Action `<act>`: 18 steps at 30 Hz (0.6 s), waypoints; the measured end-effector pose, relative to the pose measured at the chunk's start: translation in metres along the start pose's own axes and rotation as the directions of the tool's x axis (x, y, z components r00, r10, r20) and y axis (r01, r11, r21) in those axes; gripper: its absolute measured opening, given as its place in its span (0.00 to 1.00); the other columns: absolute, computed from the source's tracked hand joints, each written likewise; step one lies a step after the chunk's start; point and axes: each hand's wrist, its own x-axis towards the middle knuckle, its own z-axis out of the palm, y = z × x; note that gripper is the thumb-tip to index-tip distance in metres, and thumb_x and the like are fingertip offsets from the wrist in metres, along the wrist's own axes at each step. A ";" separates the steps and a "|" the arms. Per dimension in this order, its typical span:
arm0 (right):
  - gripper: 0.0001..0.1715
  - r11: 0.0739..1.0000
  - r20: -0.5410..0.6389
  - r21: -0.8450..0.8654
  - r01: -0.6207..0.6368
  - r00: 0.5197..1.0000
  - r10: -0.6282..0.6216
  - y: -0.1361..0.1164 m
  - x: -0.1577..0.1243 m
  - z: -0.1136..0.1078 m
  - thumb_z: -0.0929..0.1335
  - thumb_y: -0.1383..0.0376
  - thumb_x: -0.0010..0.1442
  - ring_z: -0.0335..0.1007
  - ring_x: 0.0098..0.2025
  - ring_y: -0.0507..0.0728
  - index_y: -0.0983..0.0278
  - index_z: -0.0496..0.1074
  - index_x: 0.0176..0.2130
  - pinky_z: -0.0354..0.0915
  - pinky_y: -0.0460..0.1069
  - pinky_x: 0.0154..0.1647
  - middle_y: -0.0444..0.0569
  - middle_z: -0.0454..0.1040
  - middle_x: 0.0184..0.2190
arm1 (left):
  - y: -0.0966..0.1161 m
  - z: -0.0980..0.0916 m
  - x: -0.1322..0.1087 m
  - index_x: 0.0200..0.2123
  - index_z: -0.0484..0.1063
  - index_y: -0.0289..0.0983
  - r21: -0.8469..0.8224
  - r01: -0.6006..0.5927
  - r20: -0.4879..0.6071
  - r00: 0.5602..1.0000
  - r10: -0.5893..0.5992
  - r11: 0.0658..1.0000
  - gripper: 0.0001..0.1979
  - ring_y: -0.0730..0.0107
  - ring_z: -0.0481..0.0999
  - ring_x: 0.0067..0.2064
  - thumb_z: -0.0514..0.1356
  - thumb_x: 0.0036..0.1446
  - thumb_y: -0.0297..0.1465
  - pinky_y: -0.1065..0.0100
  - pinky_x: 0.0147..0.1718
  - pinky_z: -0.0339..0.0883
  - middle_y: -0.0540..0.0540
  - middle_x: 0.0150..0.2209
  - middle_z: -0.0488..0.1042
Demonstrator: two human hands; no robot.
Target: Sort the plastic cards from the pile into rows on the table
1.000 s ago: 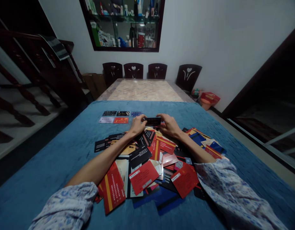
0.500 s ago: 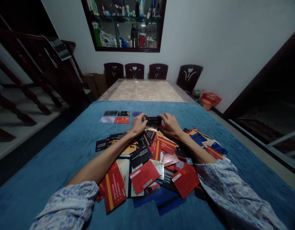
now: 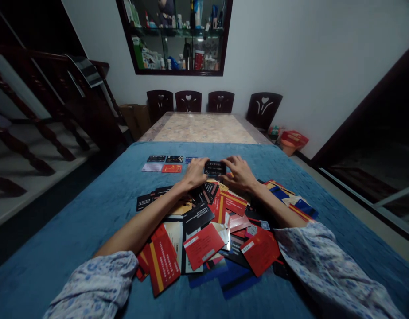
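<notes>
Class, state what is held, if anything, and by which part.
A black card: left hand at its left end, right hand at its right.

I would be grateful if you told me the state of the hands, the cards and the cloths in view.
Black rectangular card with pale print: held by both ends, print facing the camera
Bare left hand: gripping its left end
Bare right hand: gripping its right end
Blue rectangular card: partly hidden by the left hand
Heap of multicoloured cards: loose, overlapping
Blue fabric cloth: spread out
Grey striped cloth: draped over the railing
</notes>
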 end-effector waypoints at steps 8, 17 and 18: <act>0.32 0.997 0.066 0.067 0.044 0.997 -0.049 -0.004 0.009 -0.003 0.67 0.53 0.61 0.59 0.51 0.67 0.63 0.68 0.61 0.60 0.56 0.43 0.61 0.70 0.53 | -0.010 -0.010 -0.003 0.55 0.69 0.35 0.048 -0.082 0.026 0.996 0.080 0.995 0.27 0.51 0.67 0.55 0.60 0.49 0.22 0.53 0.54 0.67 0.38 0.53 0.69; 0.30 0.988 0.176 0.143 0.054 0.981 -0.079 -0.019 0.030 -0.008 0.68 0.53 0.61 0.62 0.50 0.65 0.63 0.69 0.59 0.62 0.55 0.44 0.59 0.71 0.52 | -0.040 -0.024 -0.010 0.53 0.72 0.36 -0.002 -0.150 0.050 0.987 0.150 0.989 0.24 0.53 0.68 0.54 0.63 0.51 0.25 0.52 0.56 0.65 0.39 0.52 0.71; 0.30 0.988 0.187 0.147 0.054 0.979 -0.081 -0.022 0.033 -0.008 0.68 0.53 0.61 0.62 0.50 0.65 0.63 0.69 0.58 0.61 0.55 0.44 0.59 0.71 0.52 | -0.043 -0.026 -0.011 0.54 0.72 0.36 -0.009 -0.144 0.056 0.988 0.145 0.989 0.24 0.52 0.67 0.54 0.63 0.51 0.26 0.52 0.56 0.65 0.39 0.52 0.70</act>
